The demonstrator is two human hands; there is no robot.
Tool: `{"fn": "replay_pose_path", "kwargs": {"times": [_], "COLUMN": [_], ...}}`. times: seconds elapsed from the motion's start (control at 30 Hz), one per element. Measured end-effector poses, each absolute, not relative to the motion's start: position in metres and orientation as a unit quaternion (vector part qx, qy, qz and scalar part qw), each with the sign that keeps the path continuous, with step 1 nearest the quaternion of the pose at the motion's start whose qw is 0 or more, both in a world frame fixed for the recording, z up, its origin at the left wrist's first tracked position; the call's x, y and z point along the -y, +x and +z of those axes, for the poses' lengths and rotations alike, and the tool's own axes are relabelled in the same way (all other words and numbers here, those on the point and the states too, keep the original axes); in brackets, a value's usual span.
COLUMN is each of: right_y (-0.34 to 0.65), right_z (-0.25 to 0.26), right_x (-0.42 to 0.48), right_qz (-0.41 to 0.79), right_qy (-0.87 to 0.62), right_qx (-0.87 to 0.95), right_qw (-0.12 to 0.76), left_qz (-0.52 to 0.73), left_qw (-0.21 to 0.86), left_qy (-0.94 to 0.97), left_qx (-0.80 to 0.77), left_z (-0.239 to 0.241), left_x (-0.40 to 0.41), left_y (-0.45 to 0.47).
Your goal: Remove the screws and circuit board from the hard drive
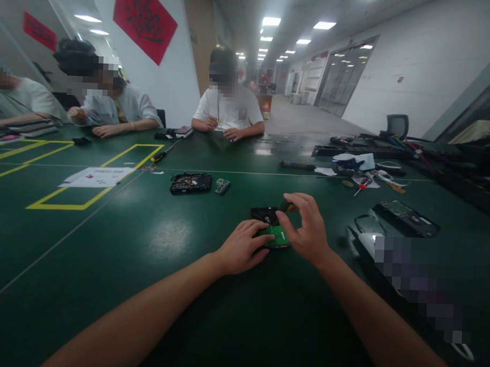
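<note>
A black device with a green circuit board (282, 236), which looks like a hard drive, lies on the table in front of me. My left hand (245, 245) rests over its left side, fingers stretched out and apart on the board. Above the right side, the fingers of my right hand (307, 228) are closed on the dark handle of a screwdriver (285, 206) with a touch of yellow. Its tip is not visible, so I cannot tell whether it touches the device.
Beyond my hands lie an opened black drive casing (191, 183) and a small circuit board (222, 186). Another drive (406, 218) and a partly blurred pouch (387, 258) are at right. A red screwdriver (363, 183) lies among scraps. Several people sit across the green table (145, 265).
</note>
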State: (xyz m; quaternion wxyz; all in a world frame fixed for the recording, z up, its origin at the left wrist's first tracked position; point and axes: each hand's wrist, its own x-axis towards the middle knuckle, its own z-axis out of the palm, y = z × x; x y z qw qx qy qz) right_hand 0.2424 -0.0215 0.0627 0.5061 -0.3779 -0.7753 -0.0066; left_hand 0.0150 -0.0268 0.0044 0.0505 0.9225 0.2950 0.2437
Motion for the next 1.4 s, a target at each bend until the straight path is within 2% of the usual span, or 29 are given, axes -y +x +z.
{"fn": "replay_pose_path", "kwargs": {"times": [0.13,0.33,0.5,0.9,1.1,1.27,1.4], "right_y": [0.2423,0.2417,0.2400,0.2396,0.2426,0.2424,0.2433], "right_z": [0.0655,0.0637,0.0646,0.0665,0.0664,0.0676,0.0643], "right_x": [0.0207,0.0201,0.0191,0.0207,0.0226,0.0193,0.0179], "right_qz": [-0.039,0.001,-0.042,-0.037,0.012,-0.029,-0.009], "right_qy": [-0.384,-0.370,-0.384,-0.389,-0.372,-0.387,-0.377], "right_qx": [0.766,0.780,0.765,0.765,0.782,0.760,0.762], "right_qw": [0.514,0.505,0.515,0.512,0.501,0.521,0.526], "left_qz": [0.240,0.243,0.241,0.244,0.249,0.245,0.239], "left_qw": [0.046,0.045,0.043,0.045,0.044,0.039,0.049], "left_qy": [0.924,0.923,0.924,0.923,0.921,0.922,0.923], "left_qx": [-0.294,-0.294,-0.295,-0.293,-0.296,-0.297,-0.297], "left_z": [0.0048,-0.0002,-0.0002,0.0039,0.0022,0.0031,0.0036], "left_x": [0.0266,0.0244,0.0250,0.0266,0.0278,0.0274,0.0265], "left_y": [0.0146,0.0140,0.0140,0.0148,0.0149,0.0147,0.0140]}}
